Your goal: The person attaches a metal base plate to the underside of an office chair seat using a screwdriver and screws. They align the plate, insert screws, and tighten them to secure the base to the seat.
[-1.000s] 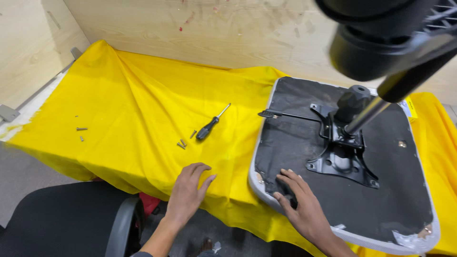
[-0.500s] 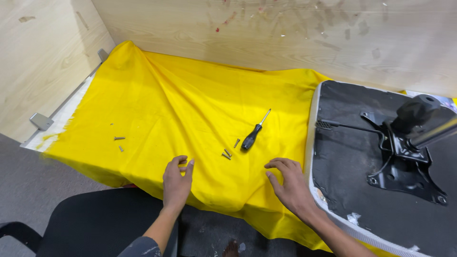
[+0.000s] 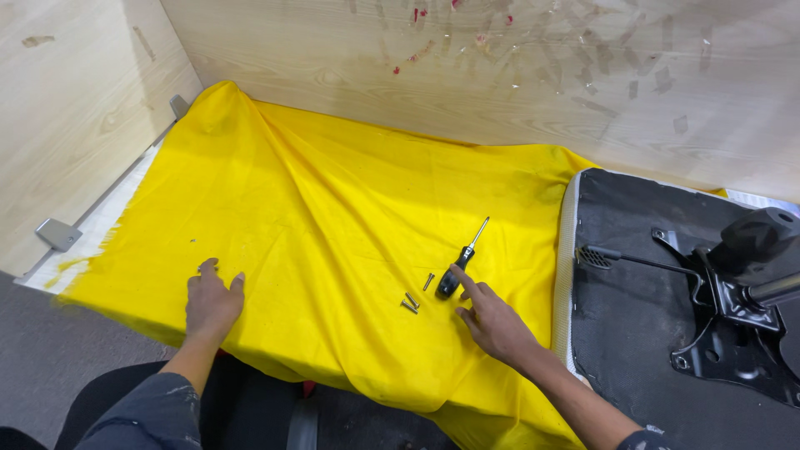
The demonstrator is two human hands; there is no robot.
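Note:
My left hand (image 3: 212, 302) lies flat on the yellow cloth (image 3: 333, 208) near its front left edge, holding nothing. My right hand (image 3: 493, 321) reaches over the cloth with fingers spread; its fingertips touch the black handle of a screwdriver (image 3: 460, 263) lying on the cloth. Three small screws (image 3: 414, 297) lie just left of that handle. An upturned office chair seat (image 3: 650, 308), black underneath with a white rim, rests at the right, its metal mechanism (image 3: 729, 308) and gas cylinder (image 3: 762, 242) standing up.
Light wooden panels (image 3: 517, 75) wall the worktop at the back and left. A small metal bracket (image 3: 57, 234) sits at the left edge. Part of a black chair (image 3: 117, 396) is under my left arm, over grey floor.
My view has swung left, so the chair seat sits further right. My right hand left the seat's rim and reached the screwdriver handle. My left hand slid left along the cloth.

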